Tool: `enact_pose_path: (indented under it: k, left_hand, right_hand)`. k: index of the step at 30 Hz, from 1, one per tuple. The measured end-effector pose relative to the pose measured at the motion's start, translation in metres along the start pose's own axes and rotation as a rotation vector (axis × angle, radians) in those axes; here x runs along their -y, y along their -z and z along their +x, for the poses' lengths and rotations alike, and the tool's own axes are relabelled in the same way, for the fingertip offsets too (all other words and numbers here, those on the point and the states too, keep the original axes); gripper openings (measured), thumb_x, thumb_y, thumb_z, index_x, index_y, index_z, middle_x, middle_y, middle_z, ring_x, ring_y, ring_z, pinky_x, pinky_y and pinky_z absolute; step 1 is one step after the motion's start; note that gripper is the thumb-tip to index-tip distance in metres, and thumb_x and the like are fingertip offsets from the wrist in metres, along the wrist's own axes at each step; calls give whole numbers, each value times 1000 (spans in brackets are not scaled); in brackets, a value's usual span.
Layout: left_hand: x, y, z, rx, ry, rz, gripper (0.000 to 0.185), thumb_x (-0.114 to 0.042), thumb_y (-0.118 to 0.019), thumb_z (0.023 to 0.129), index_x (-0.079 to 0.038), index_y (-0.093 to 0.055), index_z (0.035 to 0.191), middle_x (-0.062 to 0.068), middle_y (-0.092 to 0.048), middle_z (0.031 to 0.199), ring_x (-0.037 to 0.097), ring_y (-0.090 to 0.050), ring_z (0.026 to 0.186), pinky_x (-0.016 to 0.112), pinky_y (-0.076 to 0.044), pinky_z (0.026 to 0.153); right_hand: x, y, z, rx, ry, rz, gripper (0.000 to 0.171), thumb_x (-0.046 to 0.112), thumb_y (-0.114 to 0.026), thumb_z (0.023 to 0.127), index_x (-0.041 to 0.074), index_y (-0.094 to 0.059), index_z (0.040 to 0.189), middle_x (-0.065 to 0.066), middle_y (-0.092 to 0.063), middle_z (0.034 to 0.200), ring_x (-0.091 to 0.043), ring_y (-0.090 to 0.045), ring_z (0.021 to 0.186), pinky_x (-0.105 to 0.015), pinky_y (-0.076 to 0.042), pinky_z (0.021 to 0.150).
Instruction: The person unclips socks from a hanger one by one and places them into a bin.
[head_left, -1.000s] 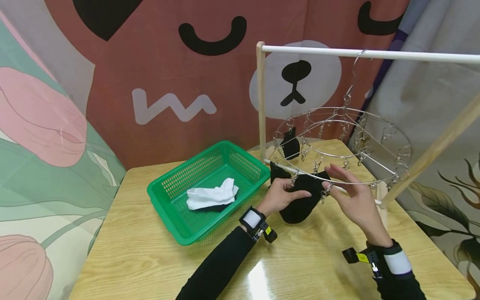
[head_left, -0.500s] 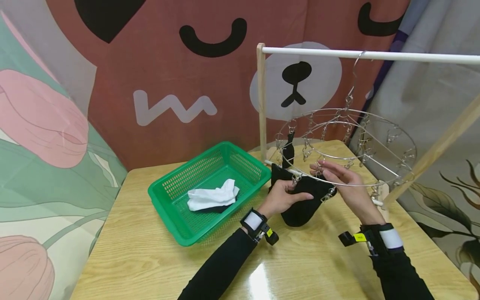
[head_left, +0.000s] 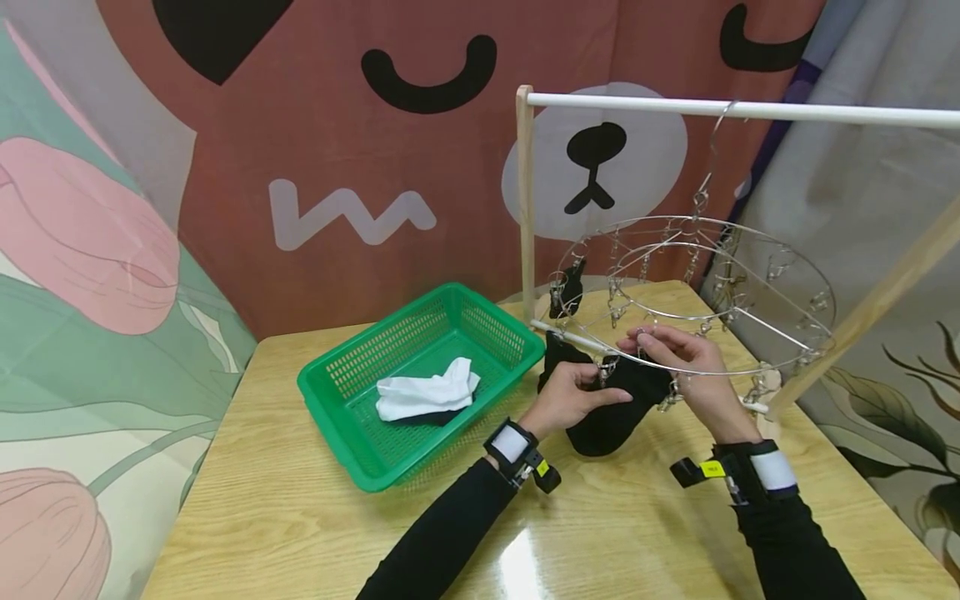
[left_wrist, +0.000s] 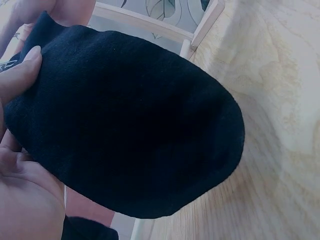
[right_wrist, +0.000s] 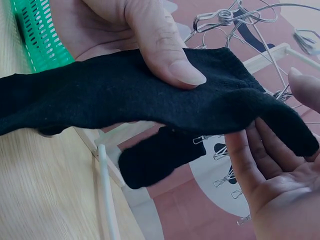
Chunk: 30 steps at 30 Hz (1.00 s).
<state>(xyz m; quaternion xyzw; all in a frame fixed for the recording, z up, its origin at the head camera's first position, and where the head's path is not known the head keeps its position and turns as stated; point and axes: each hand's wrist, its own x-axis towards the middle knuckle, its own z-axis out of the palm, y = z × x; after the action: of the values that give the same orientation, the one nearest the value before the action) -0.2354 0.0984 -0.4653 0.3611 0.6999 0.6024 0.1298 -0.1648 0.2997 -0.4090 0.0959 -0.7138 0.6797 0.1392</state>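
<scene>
A black sock [head_left: 611, 421] hangs from my left hand [head_left: 562, 398], which pinches it near the cuff. The left wrist view shows the thumb [left_wrist: 25, 75] lying over the cloth, with the rounded toe pointing away. My right hand [head_left: 693, 367] is at the sock's other upper corner, under the rim of a round wire hanger [head_left: 738, 368]. There its thumb and fingertips pinch a small metal clip [head_left: 641, 335]. In the right wrist view, fingers [right_wrist: 240, 155] lie behind the cuff and the thumb [right_wrist: 302, 90] is on the near side. A second black sock [head_left: 572, 290] hangs at the hanger's back left.
A green basket [head_left: 337, 446] stands to the left, holding a white sock [head_left: 427, 390] over something black. The hanger hooks onto the white bar [head_left: 615, 102] of a wooden rack [head_left: 524, 208]. Several metal clips dangle around it. A patterned cloth [head_left: 300, 275] hangs behind the table [head_left: 262, 500].
My right hand has moved left along the hanger's rim and its fingers have closed on a clip. The left hand stays on the sock. The hanger and its hanging sock have swung slightly.
</scene>
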Motion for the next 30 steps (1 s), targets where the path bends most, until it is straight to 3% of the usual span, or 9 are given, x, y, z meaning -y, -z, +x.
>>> enact_pose_path:
  k: [2,5,11,17,24,30]
  left_hand:
    - [-1,0,0,3,5,8,38,-19,-85,94,-8,-57,71,-12,-51,64,2,-44,63,19,-35,62]
    - [-2,-1,-1,0,17,-1,29,-20,-85,94,-8,-65,76,-13,-61,68,0,-49,66,18,-38,63]
    - [-4,-3,-3,0,12,25,26,-20,-84,95,-4,-69,81,-7,-66,71,-1,-53,69,17,-40,65]
    - [-4,-5,-3,28,-8,43,16,-19,-84,95,-5,-81,102,6,-83,92,-5,-63,79,15,-50,72]
    - [-3,-3,-7,38,-20,105,15,-20,-84,94,-6,-79,96,-1,-77,78,-3,-53,69,15,-40,65]
    - [-6,2,-17,70,2,97,16,-20,-84,94,-7,-81,102,2,-83,90,-7,-61,77,14,-47,69]
  right_hand:
    - [1,0,-1,-2,1,6,30,14,-64,109,-9,-69,127,0,-82,109,-9,-78,105,-19,-60,89]
    - [2,-1,-1,-9,-3,-23,30,16,-65,109,-9,-69,125,0,-83,107,-9,-78,103,-20,-61,87]
    - [1,0,-2,-45,-21,-33,27,17,-68,107,-6,-73,120,-1,-83,103,-9,-79,99,-20,-62,84]
    - [0,0,-4,-85,-15,-25,26,17,-70,106,-5,-75,120,0,-83,102,-9,-80,93,-23,-63,76]
    - [0,0,-7,-95,-16,-5,24,15,-70,105,-4,-74,119,3,-83,102,-8,-80,93,-21,-62,81]
    - [0,0,-8,-97,7,17,23,13,-69,106,-5,-75,118,-2,-84,103,-8,-79,94,-19,-60,88]
